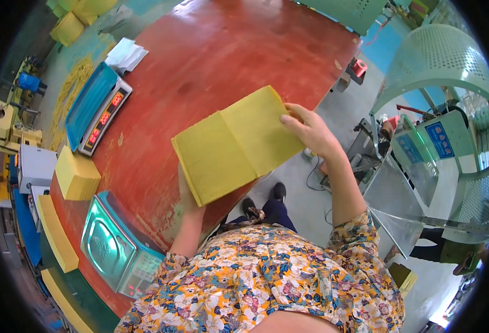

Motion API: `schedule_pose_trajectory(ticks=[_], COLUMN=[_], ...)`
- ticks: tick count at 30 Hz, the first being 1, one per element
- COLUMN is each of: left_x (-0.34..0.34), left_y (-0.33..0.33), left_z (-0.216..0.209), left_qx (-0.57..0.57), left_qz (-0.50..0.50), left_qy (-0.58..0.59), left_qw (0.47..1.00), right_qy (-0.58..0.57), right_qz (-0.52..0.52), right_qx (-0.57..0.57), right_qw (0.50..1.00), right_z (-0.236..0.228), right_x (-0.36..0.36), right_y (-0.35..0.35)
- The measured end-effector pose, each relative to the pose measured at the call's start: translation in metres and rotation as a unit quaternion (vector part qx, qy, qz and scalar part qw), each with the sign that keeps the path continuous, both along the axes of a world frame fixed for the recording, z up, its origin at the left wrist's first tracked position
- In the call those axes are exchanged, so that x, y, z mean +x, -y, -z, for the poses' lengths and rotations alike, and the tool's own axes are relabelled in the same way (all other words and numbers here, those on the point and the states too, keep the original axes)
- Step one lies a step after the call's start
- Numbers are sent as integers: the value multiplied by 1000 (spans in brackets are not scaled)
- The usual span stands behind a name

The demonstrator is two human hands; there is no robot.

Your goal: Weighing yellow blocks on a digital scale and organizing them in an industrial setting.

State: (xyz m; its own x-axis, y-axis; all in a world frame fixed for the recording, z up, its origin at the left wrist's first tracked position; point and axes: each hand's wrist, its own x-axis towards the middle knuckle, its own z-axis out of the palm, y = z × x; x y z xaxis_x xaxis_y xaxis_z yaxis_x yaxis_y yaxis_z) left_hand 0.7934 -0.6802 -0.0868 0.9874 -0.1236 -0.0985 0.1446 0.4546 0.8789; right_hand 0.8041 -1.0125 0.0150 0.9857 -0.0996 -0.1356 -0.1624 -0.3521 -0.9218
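A yellow sheaf [239, 144] of paper-like sheets lies across the centre of the frame, tilted, with a line running across its middle; it overlaps the near edge of a red table [217, 55]. The right hand [314, 130] grips it at the right edge, fingers bent around the side. The left hand [185, 188] is against the sheaf's lower left edge, mostly hidden by it, so I cannot tell how far its fingers are closed. At the left of the frame, a scale [106, 119] with red lit digits stands beside its shallow blue tray [89, 100]; loose white sheets [125, 55] lie just above it. At the lower left, a second scale [142, 272] bears a shiny metal pan [108, 244] that reflects greenish light. Between the two scales sits a block of yellow sheets [78, 175], and a long yellow strip [58, 233] curves down the left side. In the upper left corner are yellow bundles [69, 28]; whether they are filled sacks, and with what, cannot be made out. Yellow shreds [75, 91] are strewn on the floor near them. A perforated metal hood [439, 58] arches over machinery at the upper right, and a pinkish roll [359, 67] sits near the table's right corner.
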Motion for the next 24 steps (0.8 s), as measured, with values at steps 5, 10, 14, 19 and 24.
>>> schedule_pose_trajectory(ticks=[5, 10, 14, 19, 24], left_x=[-46, 60, 120, 209, 282], left_y=[-36, 61, 137, 183, 225], left_z=[5, -89, -189, -203, -195], left_qx=[337, 49, 78, 680, 616], left_qz=[-21, -82, -109, -87, -26], left_qy=[184, 27, 43, 393, 416], left_qw=[923, 995, 990, 613, 669], right_qy=[-5, -41, -82, -141, -167], right_qz=[-66, -38, -79, -141, -165], right_qx=[9, 286, 567, 587, 533], right_qw=[998, 956, 816, 784, 813], right_z=[18, 16, 34, 64, 76], right_x=[3, 55, 136, 237, 306], right_y=[6, 18, 54, 104, 148])
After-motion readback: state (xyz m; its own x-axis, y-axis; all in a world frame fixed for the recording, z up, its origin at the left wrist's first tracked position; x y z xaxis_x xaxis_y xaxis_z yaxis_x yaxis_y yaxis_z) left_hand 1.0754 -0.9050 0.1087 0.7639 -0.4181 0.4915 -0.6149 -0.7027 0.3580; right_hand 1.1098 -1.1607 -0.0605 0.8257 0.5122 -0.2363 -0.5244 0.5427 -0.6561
